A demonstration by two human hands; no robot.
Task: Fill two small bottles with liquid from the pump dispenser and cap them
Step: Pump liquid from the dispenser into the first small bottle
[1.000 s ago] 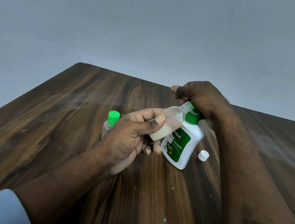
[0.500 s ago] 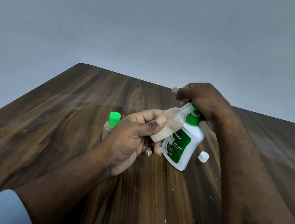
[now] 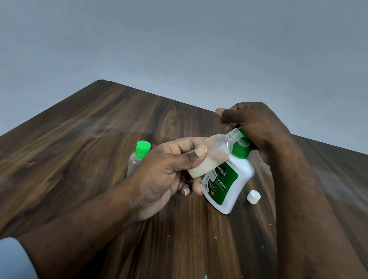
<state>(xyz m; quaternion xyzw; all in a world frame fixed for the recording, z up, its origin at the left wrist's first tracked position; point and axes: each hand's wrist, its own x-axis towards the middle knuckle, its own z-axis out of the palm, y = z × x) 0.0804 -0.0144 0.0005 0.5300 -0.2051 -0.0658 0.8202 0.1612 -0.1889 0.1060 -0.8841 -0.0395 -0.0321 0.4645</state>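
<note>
Near the far edge of the wood-grain table (image 3: pixel 67 182) stands one pump dispenser (image 3: pixel 227 186), a white plastic bottle with a green label and a green pump. The table's back edge runs close behind it. Left of the dispenser, the dark planks stretch wide to an angled edge; in front of it, the wood runs toward the person between both forearms.

The right hand (image 3: pixel 257 127) sits on top of the dispenser, fingers curled over the pump head. The left hand (image 3: pixel 164 175), just left of the dispenser, grips the open bottle (image 3: pixel 214 155) between thumb and fingers. This small clear bottle is tilted, its neck up at the pump nozzle, with milky liquid pooled in its lower end.

Small bottles number two: the second, the capped bottle (image 3: pixel 137 159), clear with a bright green cap, stands farther left of the dispenser, partly behind the left hand. One ribbed white cap (image 3: pixel 253 197) lies just right of the dispenser.
</note>
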